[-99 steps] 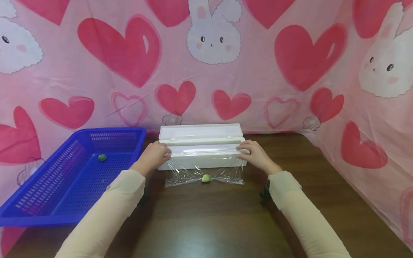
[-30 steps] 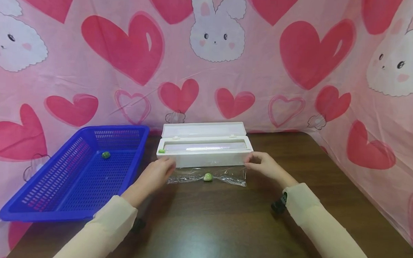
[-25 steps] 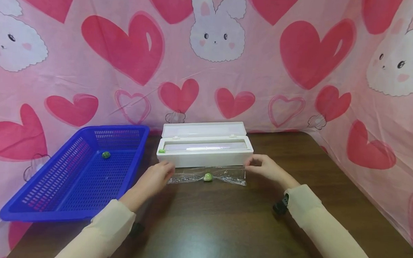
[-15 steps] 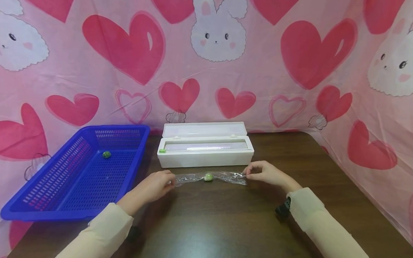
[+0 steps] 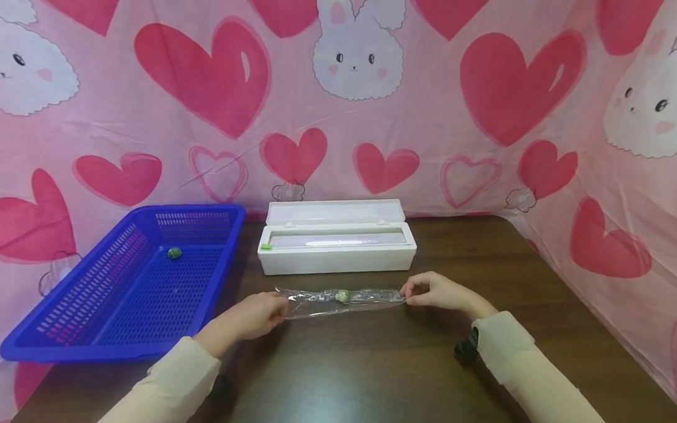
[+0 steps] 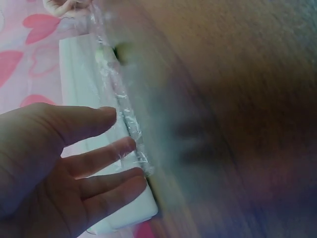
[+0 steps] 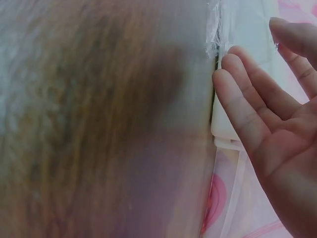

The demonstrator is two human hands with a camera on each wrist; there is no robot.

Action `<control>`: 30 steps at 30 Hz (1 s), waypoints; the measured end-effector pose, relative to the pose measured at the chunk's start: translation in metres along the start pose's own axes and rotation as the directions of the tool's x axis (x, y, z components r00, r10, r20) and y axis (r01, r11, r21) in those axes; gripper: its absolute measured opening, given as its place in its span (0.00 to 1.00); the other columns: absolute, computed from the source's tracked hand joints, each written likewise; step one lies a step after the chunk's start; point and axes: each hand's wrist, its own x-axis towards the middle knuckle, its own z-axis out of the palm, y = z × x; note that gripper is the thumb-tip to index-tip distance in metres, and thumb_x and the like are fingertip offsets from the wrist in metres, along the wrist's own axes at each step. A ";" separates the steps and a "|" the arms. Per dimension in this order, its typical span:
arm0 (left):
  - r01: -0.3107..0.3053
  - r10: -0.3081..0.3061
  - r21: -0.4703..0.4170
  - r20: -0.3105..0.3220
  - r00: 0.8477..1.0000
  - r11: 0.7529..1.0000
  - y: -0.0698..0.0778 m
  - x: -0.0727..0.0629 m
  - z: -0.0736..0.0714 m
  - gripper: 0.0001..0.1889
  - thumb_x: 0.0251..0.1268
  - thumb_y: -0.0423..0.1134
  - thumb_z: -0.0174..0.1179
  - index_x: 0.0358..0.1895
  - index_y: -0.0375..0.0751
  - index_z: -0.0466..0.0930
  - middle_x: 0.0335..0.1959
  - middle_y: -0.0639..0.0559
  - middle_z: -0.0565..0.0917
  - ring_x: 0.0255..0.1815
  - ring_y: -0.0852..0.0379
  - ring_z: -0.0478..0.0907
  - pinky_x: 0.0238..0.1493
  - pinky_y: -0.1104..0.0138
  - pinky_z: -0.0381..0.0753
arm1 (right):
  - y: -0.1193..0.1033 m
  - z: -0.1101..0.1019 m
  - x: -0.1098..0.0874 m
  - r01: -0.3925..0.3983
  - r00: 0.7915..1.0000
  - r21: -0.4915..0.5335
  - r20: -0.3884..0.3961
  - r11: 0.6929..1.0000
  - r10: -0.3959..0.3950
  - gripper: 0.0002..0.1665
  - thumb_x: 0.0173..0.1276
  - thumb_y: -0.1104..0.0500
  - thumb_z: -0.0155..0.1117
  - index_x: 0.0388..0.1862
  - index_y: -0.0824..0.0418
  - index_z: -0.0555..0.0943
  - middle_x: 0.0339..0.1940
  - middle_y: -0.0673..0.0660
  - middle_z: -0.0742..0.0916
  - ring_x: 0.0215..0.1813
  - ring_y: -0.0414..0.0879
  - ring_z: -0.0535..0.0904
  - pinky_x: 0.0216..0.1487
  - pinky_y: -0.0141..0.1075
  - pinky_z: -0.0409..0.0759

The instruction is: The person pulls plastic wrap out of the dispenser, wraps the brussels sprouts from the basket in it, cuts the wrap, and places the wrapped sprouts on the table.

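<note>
A sheet of clear plastic wrap (image 5: 318,306) stretches between my two hands in the head view, just in front of a white dispenser box. A small round green vegetable (image 5: 343,296), like a Brussels sprout, sits in the wrap near its middle. My left hand (image 5: 259,314) holds the wrap's left end; in the left wrist view, thumb and index finger stand at the film (image 6: 121,94) and the other fingers extend. At the opposite end, my right hand (image 5: 437,293) pinches the wrap between thumb and index finger, its remaining fingers held out in the right wrist view.
Behind the wrap stands the white dispenser box (image 5: 339,261), lid raised, with a green slider (image 5: 266,247) at its left end. A blue plastic basket (image 5: 76,354) on the left contains another small green vegetable (image 5: 174,253). Everything stands on a brown wooden table (image 5: 355,386) before a pink heart-print cloth.
Both hands have left the box's front edge and drawn the wrap toward me, off the box. Its free edge has swung forward over the green vegetable, and the box's slider has come into view.
</note>
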 end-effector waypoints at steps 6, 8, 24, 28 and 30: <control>0.015 -0.016 0.004 0.040 0.999 1.000 -0.001 0.000 0.003 0.10 0.50 0.28 0.63 0.24 0.45 0.72 0.24 0.58 0.70 0.24 0.58 0.70 0.28 0.64 0.72 | 0.002 0.003 0.001 -0.046 0.998 -0.011 0.035 0.999 0.046 0.04 0.63 0.61 0.63 0.31 0.61 0.78 0.47 0.60 0.82 0.48 0.53 0.74 0.45 0.45 0.70; 0.028 -0.029 0.013 0.043 0.999 1.000 0.000 0.000 0.003 0.09 0.49 0.30 0.64 0.24 0.45 0.73 0.25 0.57 0.71 0.26 0.57 0.72 0.29 0.64 0.73 | 0.001 0.003 0.001 -0.054 0.998 -0.019 0.037 0.998 0.054 0.04 0.63 0.61 0.62 0.33 0.61 0.79 0.46 0.59 0.82 0.46 0.51 0.74 0.44 0.43 0.71; 0.171 -0.164 0.105 -0.068 0.984 0.980 0.006 0.003 0.002 0.09 0.49 0.26 0.60 0.19 0.43 0.76 0.18 0.56 0.71 0.20 0.56 0.71 0.24 0.63 0.71 | -0.001 0.001 -0.002 -0.102 0.990 0.002 -0.098 0.995 0.102 0.12 0.65 0.60 0.59 0.41 0.68 0.80 0.38 0.59 0.83 0.36 0.45 0.77 0.33 0.38 0.78; 0.141 -0.125 0.095 -0.164 0.979 0.985 0.011 0.015 0.002 0.06 0.48 0.26 0.62 0.22 0.41 0.77 0.22 0.55 0.73 0.25 0.53 0.74 0.27 0.62 0.73 | -0.007 0.005 0.005 -0.097 0.982 -0.012 -0.163 0.995 0.094 0.11 0.65 0.60 0.60 0.41 0.67 0.81 0.39 0.58 0.83 0.32 0.44 0.75 0.30 0.37 0.77; 0.129 -0.117 0.054 -0.183 0.976 0.990 0.016 0.023 0.003 0.04 0.49 0.27 0.63 0.26 0.39 0.79 0.25 0.53 0.76 0.30 0.52 0.76 0.32 0.60 0.75 | -0.012 0.008 0.010 -0.096 0.978 -0.007 -0.185 0.995 0.093 0.12 0.64 0.59 0.61 0.42 0.67 0.81 0.39 0.58 0.83 0.31 0.44 0.74 0.29 0.38 0.76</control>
